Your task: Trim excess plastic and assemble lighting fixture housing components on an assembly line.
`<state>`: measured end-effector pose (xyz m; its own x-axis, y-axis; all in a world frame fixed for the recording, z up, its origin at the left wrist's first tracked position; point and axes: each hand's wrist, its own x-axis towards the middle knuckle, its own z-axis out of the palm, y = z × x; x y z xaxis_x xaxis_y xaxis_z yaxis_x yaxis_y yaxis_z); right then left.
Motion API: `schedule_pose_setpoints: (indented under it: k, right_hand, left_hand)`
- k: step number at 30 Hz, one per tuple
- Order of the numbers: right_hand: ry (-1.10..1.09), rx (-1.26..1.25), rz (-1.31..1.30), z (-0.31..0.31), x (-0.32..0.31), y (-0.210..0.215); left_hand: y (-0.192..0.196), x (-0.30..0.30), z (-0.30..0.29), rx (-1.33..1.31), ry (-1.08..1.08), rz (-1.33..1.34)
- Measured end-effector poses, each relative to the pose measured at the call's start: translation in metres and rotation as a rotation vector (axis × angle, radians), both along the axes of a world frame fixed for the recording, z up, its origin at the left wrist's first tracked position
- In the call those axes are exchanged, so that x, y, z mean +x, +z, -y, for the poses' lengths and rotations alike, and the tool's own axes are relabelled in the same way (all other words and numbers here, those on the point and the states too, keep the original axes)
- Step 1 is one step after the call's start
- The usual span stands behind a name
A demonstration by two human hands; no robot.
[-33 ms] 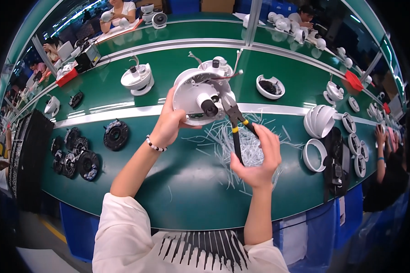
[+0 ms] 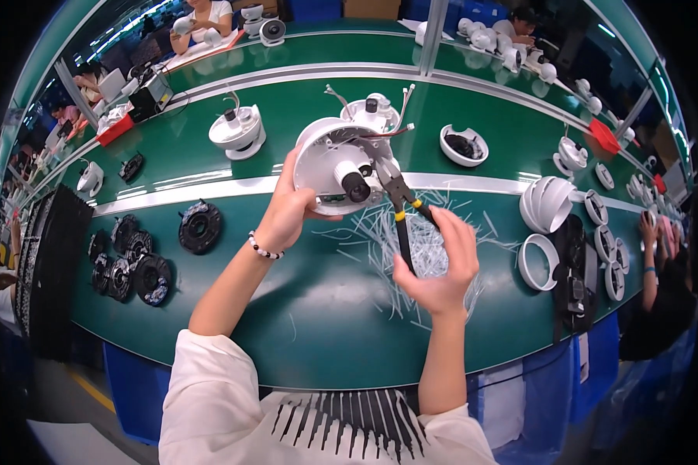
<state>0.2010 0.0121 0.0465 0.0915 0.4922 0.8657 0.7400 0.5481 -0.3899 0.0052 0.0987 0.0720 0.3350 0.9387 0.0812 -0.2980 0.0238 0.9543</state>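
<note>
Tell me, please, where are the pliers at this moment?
In the head view, the pliers are just right of centre, held in the right hand above the white clippings, their tip at the white dome camera that the left hand holds.

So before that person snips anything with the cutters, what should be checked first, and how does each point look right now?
1. Left hand has a firm hold on the white dome camera housing: ok, its fingers wrap the rim.
2. Right hand grips the cutters by the handles: ok.
3. Cutter tips sit at the housing, beside the black lens: ok, but which part they bite on: cannot tell.
4. Red and white wires clear of the tips: ok, they stick out from the top.
5. Left fingers away from the blades: ok, they are on the opposite rim.
6. Work area tidy: not ok, white clippings litter the green table.
</note>
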Motion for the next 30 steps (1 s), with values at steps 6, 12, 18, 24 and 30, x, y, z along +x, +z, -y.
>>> schedule_pose_setpoints:
  k: [6,12,18,24,30]
  right_hand:
    - [-0.071,-0.102,0.12,-0.01,-0.005,-0.015]
    - [-0.146,-0.107,0.133,-0.011,-0.005,-0.022]
    - [-0.148,-0.101,0.17,-0.012,-0.005,-0.018]
    - [-0.169,-0.135,0.171,-0.011,0.0,-0.019]
    - [-0.163,-0.154,0.19,-0.012,-0.001,-0.021]
  left_hand:
    - [-0.011,-0.011,0.011,0.06,-0.038,-0.123]
    - [-0.016,-0.002,0.013,0.067,-0.037,-0.199]
    - [-0.02,0.001,0.009,0.094,-0.077,-0.208]
    - [-0.018,0.0,0.004,0.043,-0.077,-0.209]
    - [-0.02,0.0,0.003,0.081,-0.087,-0.22]
